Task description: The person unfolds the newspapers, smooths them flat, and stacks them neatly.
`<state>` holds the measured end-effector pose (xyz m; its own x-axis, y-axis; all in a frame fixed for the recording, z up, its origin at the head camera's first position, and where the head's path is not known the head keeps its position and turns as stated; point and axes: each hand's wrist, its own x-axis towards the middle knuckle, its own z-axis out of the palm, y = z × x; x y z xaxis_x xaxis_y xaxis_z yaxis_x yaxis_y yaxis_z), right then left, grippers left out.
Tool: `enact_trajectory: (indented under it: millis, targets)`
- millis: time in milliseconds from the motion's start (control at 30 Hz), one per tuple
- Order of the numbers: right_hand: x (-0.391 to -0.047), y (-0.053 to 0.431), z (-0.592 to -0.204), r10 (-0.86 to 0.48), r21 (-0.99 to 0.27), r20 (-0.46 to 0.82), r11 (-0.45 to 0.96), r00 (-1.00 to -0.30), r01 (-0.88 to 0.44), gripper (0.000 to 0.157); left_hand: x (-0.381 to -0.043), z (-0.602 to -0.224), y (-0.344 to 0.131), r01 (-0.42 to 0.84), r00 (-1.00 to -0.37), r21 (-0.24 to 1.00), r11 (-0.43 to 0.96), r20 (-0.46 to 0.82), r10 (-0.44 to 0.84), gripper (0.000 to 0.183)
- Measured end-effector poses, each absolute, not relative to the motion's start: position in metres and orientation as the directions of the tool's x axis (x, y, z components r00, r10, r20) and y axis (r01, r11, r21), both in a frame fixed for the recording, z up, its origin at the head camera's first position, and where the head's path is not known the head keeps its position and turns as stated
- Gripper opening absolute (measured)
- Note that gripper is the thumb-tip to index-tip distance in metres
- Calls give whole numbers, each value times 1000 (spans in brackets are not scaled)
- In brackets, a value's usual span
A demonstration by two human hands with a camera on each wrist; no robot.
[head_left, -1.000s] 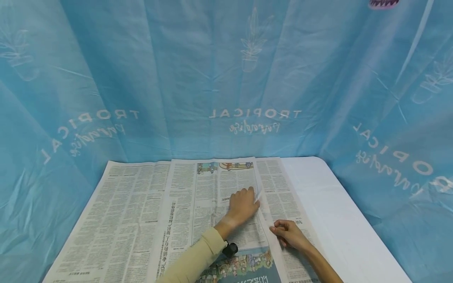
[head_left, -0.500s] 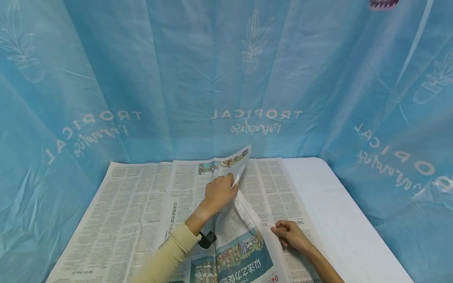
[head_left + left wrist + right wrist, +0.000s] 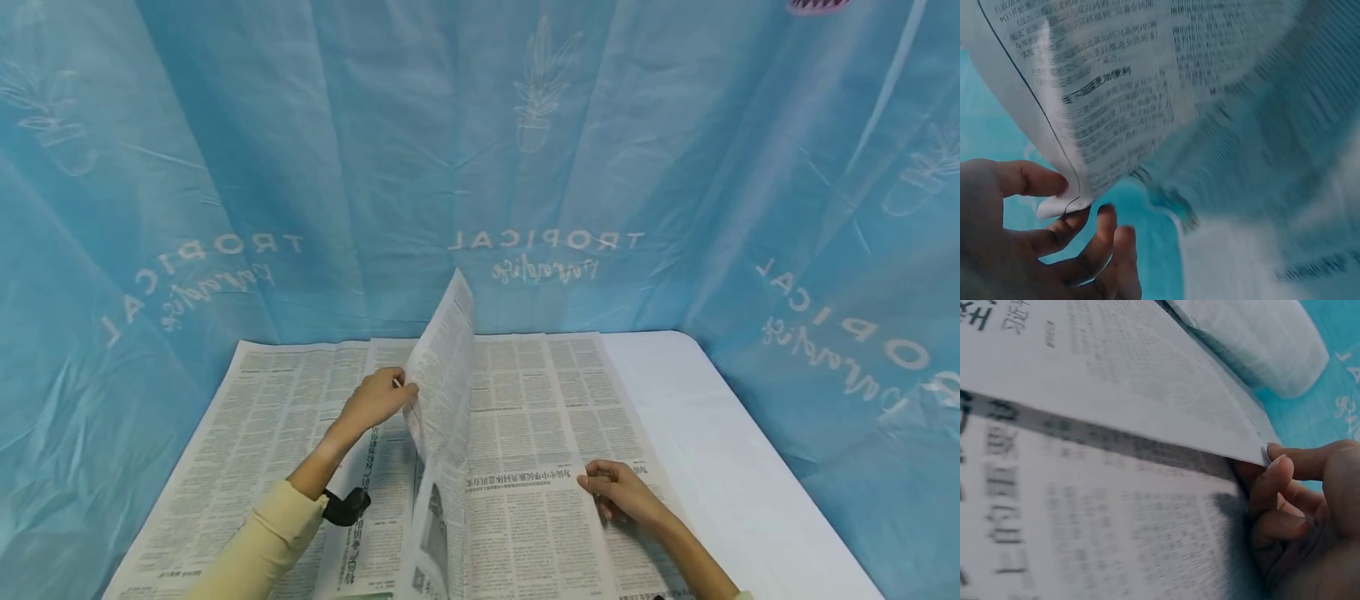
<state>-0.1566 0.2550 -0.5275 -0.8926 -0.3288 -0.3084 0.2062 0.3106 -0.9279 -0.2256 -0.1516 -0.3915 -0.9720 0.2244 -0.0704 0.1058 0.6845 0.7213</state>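
A newspaper page (image 3: 444,367) stands raised and curved above the open newspaper (image 3: 517,433) in the head view. My left hand (image 3: 378,396) pinches that page at its edge between thumb and forefinger; the left wrist view shows the thumb on the creased page (image 3: 1116,94) and the other fingers curled loosely beside it. At the right edge of the newspaper, my right hand (image 3: 618,492) pinches the sheets below. In the right wrist view the right thumb and fingers hold the lifted paper edge (image 3: 1210,447), with another printed sheet under it.
More newspaper (image 3: 247,442) lies flat at the left. The white table surface (image 3: 697,417) shows along the right side. A blue printed curtain (image 3: 480,167) hangs behind and on both sides. A black wrist strap device (image 3: 347,506) sits on the left wrist.
My left hand has moved left, carrying the page up and over from the right, so the printed sheet beneath now shows. My right hand has stayed nearly in place.
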Motion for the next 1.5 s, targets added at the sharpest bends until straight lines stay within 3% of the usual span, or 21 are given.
enact_trajectory:
  millis: [133,367,600,900,1067,1500]
  targets:
    - [-165,256,-523,-307,-925,-302,324,-902,199,58,-223,-402,-176,-23,-955,809,587,-191,226,22]
    - [-187,254,-519,-277,-910,-278,381,-920,160,51,-218,-428,-195,-207,-925,835,510,-336,176,35]
    - [-199,250,-521,-226,-892,-283,420,-932,169,43,-214,-448,-204,-183,-924,871,455,-311,223,52]
    - [-206,242,-527,-194,-900,-243,410,-951,146,33,-205,-467,-207,-123,-920,931,343,-237,314,45]
    - [-207,239,-528,-161,-900,-243,406,-957,160,30,-205,-475,-212,-79,-909,925,372,-220,355,44]
    - [-204,236,-526,-95,-879,-222,450,-970,157,26,-202,-494,-219,-28,-970,749,662,-179,162,39]
